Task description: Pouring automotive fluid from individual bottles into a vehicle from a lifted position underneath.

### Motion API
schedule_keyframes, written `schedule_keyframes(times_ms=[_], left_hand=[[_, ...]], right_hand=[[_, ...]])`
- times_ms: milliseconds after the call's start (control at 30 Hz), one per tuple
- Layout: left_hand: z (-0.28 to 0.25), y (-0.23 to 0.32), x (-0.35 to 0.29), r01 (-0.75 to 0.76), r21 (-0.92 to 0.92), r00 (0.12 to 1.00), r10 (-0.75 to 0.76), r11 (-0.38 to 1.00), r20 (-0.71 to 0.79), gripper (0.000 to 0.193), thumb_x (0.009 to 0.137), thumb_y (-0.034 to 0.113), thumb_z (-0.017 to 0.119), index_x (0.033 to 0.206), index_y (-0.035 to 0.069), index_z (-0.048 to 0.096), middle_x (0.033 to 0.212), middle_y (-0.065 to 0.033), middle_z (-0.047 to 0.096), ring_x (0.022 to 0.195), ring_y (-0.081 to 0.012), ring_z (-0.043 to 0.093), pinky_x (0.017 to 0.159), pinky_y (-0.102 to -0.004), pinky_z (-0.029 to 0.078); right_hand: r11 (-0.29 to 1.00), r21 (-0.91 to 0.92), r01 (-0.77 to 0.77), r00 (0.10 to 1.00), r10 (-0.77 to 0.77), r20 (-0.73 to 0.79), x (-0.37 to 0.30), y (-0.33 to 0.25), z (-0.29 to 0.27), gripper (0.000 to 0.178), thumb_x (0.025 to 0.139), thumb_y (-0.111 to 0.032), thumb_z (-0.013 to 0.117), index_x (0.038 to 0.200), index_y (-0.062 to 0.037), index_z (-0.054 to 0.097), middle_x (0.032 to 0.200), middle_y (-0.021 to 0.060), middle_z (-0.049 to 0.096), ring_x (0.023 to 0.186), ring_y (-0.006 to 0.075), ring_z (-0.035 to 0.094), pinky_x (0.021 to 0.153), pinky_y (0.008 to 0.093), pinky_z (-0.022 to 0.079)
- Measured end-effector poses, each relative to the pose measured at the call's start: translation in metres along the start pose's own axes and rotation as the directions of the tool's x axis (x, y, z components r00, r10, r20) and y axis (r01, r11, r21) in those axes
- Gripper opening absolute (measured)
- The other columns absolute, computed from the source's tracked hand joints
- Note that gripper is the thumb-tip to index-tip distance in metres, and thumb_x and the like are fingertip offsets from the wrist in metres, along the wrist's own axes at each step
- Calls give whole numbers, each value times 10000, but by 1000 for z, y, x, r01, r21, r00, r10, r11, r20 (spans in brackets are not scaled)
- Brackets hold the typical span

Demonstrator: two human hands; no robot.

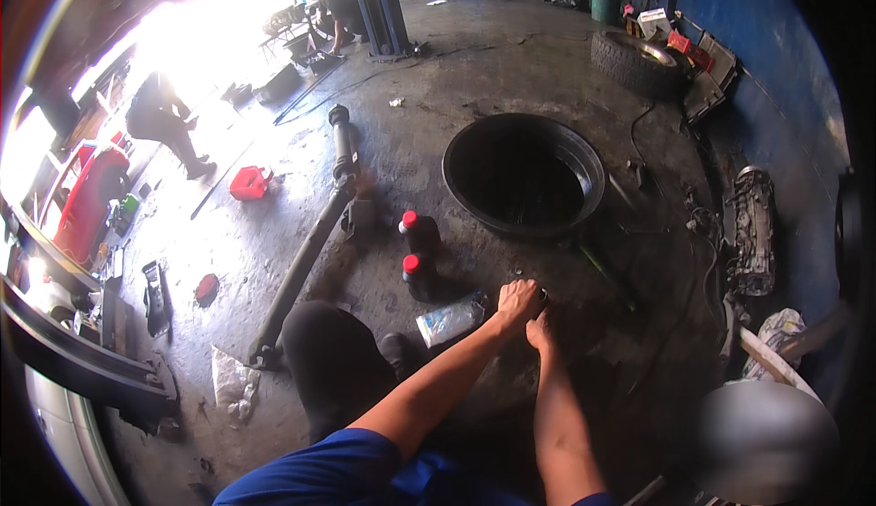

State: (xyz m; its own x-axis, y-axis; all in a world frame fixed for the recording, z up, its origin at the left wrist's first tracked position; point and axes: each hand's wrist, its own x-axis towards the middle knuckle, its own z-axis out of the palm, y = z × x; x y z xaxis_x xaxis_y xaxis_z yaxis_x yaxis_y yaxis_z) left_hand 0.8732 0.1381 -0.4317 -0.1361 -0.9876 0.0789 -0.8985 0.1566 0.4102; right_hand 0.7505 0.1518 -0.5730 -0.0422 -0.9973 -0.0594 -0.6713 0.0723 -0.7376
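Low over the dark floor, my two hands meet just in front of a large round black tub (461,205). My left hand (520,299) is closed in a fist. Right beside it, and slightly nearer to me, my right hand (539,329) is also closed. A small dark bit shows between them, too small to name. Left of my hands lies a clear plastic packet (452,321) with blue print. Beyond it stand two dark bottles with red caps, the nearer bottle (418,283) and the farther bottle (422,235).
A long drive shaft (306,255) lies left of the bottles, with a red container (249,183) past it. A tyre (636,66) and an engine part (754,232) lie along the right wall. A lift post (376,9) stands far back; a person (342,15) crouches beside it.
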Motion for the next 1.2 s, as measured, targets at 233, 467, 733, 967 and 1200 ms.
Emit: schedule_keyframes(times_ms=[233, 467, 733, 967, 1200], left_hand=[[21, -32, 22, -492, 412, 869, 460, 767, 181, 152, 824, 169, 702, 901, 54, 764, 871, -83, 739, 876, -250, 717, 664, -374, 532], [-22, -59, 76, -324, 338, 945, 319, 883, 74, 177, 870, 247, 670, 920, 108, 767, 879, -135, 751, 856, -308, 744, 721, -449, 594], [6, -64, 21, -3, 30, 996, 0, 1000, 89, 499, 921, 531, 650, 933, 40, 735, 902, -207, 736, 888, -398, 726, 748, -508, 568], [39, -11, -8, 271, -303, 957, -290, 914, -20, 417, 985, 441, 602, 1010, 30, 669, 997, -238, 724, 953, -450, 702, 816, -538, 551], [55, -181, -49, 600, -274, 761, -642, 751, -94, 547, 969, 478, 636, 1308, 49, 621, 1205, -309, 680, 1146, -491, 646, 965, -532, 521]], right_hand=[[997, 33, -69, 990, 64, 127, -3, -35, -9, 867, 876, -345, 793, 1514, 34, 346, 1539, 316, 391, 1440, 439, 396, 1200, 497, 342], [995, 92, 40, 996, -32, -82, 6, -9, -2, 795, 858, -360, 817, 1460, -6, 437, 1387, 300, 554, 1256, 462, 564, 1077, 493, 461], [988, 153, 19, 999, -26, 46, 9, -29, 15, 835, 847, -317, 813, 1482, 25, 391, 1482, 304, 461, 1380, 441, 469, 1155, 477, 394], [964, 110, 243, 967, -231, -111, 16, 48, 15, 787, 832, -195, 821, 1472, -27, 395, 1412, 249, 523, 1322, 424, 512, 1110, 497, 433], [982, 158, 103, 993, -92, -79, 8, -7, 14, 803, 823, -237, 854, 1464, -55, 406, 1375, 251, 546, 1275, 437, 542, 1083, 498, 454]])
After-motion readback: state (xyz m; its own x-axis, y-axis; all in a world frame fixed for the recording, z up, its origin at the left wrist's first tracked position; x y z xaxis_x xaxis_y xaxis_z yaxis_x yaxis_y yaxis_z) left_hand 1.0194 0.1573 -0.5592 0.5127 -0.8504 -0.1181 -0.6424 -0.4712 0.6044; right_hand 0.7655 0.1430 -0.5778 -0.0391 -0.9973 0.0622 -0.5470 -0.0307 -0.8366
